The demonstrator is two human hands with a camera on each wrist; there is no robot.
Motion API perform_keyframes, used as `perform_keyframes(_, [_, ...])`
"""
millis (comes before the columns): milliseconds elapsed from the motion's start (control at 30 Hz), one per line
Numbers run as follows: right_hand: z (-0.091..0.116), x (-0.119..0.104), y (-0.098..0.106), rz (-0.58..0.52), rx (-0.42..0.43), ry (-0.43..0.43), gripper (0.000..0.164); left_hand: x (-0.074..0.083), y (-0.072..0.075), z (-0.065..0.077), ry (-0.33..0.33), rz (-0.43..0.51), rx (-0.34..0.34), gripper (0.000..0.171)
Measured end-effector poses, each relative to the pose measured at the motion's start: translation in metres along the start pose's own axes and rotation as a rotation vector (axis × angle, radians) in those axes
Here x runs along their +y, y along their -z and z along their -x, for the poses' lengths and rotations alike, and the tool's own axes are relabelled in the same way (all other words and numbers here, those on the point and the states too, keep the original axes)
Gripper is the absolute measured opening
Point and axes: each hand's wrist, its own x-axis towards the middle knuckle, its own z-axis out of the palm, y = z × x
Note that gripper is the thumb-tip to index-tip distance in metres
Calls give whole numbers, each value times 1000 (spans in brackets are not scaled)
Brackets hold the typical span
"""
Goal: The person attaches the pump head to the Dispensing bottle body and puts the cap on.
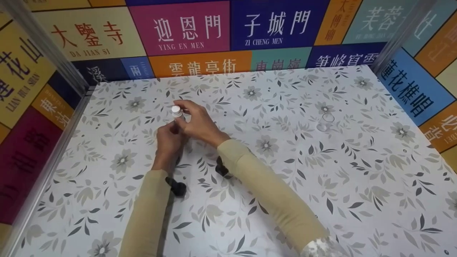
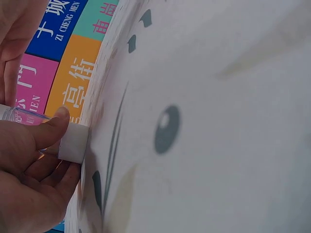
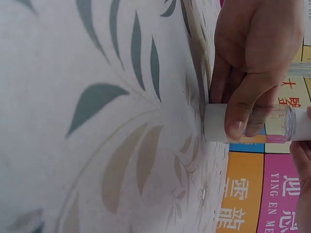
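A small clear cylindrical bottle (image 3: 272,124) with a white base (image 3: 215,122) and a white cap (image 1: 176,110) stands upright on the patterned table. My left hand (image 1: 169,143) grips it low down, thumb and fingers round the base and clear body, as the left wrist view also shows with the base (image 2: 74,142) at the tabletop. Higher up, my right hand (image 1: 201,122) pinches the bottle by its cap end with thumb and fingers. Only part of the right hand (image 3: 303,160) shows in the right wrist view. Contents of the bottle cannot be made out.
To the right on the table (image 1: 242,200) is a small transparent cup-like thing (image 1: 325,123), apart from both hands. Colourful panels (image 1: 185,26) with Chinese lettering wall in the back and both sides. Black wrist devices (image 1: 177,187) hang under the forearms.
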Motion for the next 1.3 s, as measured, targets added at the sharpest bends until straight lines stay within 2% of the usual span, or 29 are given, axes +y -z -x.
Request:
perform_keyframes(200, [-2,0,2,82,-12,32,50,0,-1,0,40,13,-17,21])
perform_keyframes(300, [-1,0,1,71,-37,29,48,0,-1,-1,17,-12,-10,15])
perform_keyframes(433, [2,3,0,28,-39,8,47,0,0,-1,-13,-24,-7,15])
perform_keyframes(767, [5,6,-2,28,-26,16,51,3,2,1,18,-29,-31,17])
perform_keyframes(1000, [5,4,-1,31,-32,11,49,0,3,-1,-83,-83,-2,13])
perform_keyframes(1200, [2,1,-2,-4,-28,-55,52,0,1,-2,-17,-46,-24,20])
perform_keyframes(1300, [0,-1,-2,-14,-19,-46,50,0,1,-2,-18,-36,-17,18])
